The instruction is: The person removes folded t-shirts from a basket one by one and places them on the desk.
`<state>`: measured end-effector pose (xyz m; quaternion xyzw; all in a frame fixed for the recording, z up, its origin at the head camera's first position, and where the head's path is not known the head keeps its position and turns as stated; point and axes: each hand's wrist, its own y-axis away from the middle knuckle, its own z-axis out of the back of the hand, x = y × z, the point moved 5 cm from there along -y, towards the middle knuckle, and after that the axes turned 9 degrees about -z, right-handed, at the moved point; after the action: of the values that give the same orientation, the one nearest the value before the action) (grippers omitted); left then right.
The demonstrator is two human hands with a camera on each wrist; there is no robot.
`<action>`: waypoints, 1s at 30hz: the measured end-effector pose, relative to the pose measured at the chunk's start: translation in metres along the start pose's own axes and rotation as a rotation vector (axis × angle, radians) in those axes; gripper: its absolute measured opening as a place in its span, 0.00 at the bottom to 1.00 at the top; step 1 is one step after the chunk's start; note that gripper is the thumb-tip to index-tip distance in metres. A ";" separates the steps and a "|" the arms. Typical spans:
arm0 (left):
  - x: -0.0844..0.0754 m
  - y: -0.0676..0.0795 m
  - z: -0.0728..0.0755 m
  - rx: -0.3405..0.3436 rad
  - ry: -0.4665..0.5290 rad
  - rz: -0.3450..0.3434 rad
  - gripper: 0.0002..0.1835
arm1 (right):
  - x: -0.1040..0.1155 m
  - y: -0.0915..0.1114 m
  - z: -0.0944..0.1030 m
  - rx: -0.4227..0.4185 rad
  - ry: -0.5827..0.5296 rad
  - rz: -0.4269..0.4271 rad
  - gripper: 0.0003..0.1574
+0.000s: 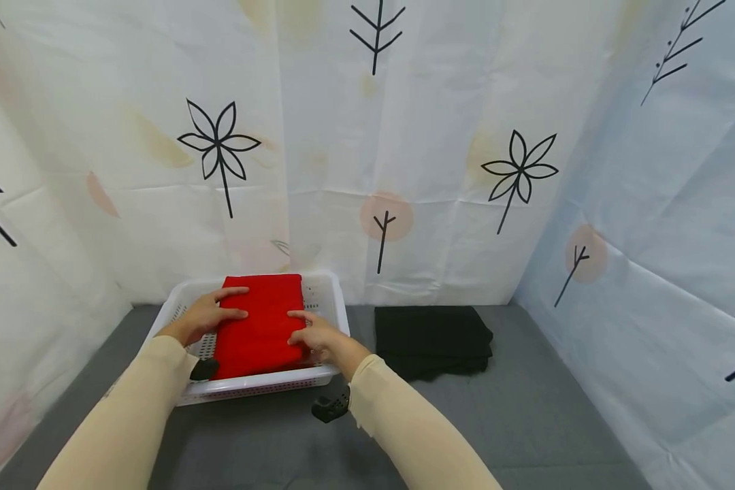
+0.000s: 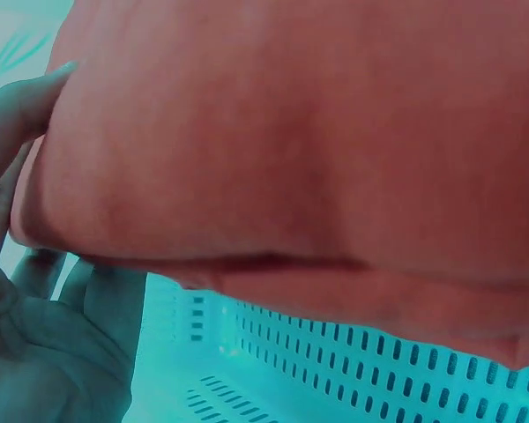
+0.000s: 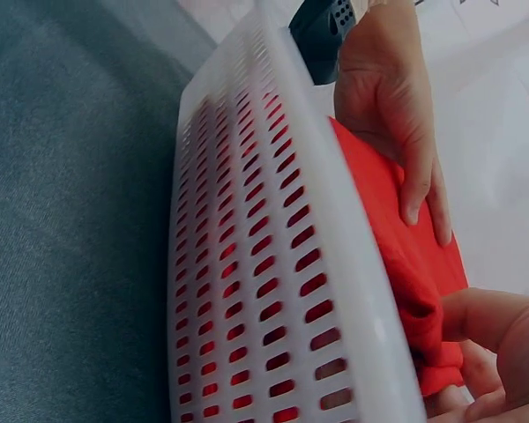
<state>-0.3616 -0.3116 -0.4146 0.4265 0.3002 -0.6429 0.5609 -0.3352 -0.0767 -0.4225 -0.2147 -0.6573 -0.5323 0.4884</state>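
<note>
A folded red cloth (image 1: pixel 262 320) lies in a white perforated plastic basket (image 1: pixel 341 306). My left hand (image 1: pixel 205 316) holds the cloth's left side, two digits on top. In the left wrist view, the other fingers of the left hand (image 2: pixel 53 344) go down beside and beneath the fold, partly hidden. At the opposite edge, my right hand (image 1: pixel 327 339) grips the cloth. The right wrist view shows the right hand (image 3: pixel 511 352) with one digit on top of the red cloth (image 3: pixel 406 238) and other fingers curled below its edge.
A folded black cloth (image 1: pixel 431 340) lies on the grey tabletop (image 1: pixel 527 422), right of the basket. Behind and at both sides hang white curtains (image 1: pixel 429 150) with drawn plants. The basket's raised front wall (image 3: pixel 247 247) stands close by the right hand.
</note>
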 end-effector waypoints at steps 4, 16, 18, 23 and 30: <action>-0.003 -0.001 0.003 -0.006 -0.009 -0.011 0.43 | 0.005 0.003 0.001 0.045 -0.051 0.026 0.38; -0.021 0.000 0.000 -0.014 -0.002 -0.057 0.42 | 0.012 0.018 0.014 0.095 -0.120 0.091 0.39; -0.024 0.001 -0.001 -0.020 0.008 -0.074 0.39 | 0.013 0.021 0.014 0.095 -0.130 0.100 0.38; -0.029 0.006 -0.002 -0.025 0.043 -0.115 0.35 | 0.017 0.031 0.014 0.101 -0.163 0.127 0.36; -0.037 0.022 -0.008 -0.033 0.045 -0.166 0.36 | 0.017 0.048 0.019 0.134 -0.173 0.128 0.37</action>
<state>-0.3379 -0.2914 -0.3838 0.4051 0.3576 -0.6724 0.5059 -0.3117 -0.0465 -0.3834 -0.2683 -0.7159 -0.4343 0.4763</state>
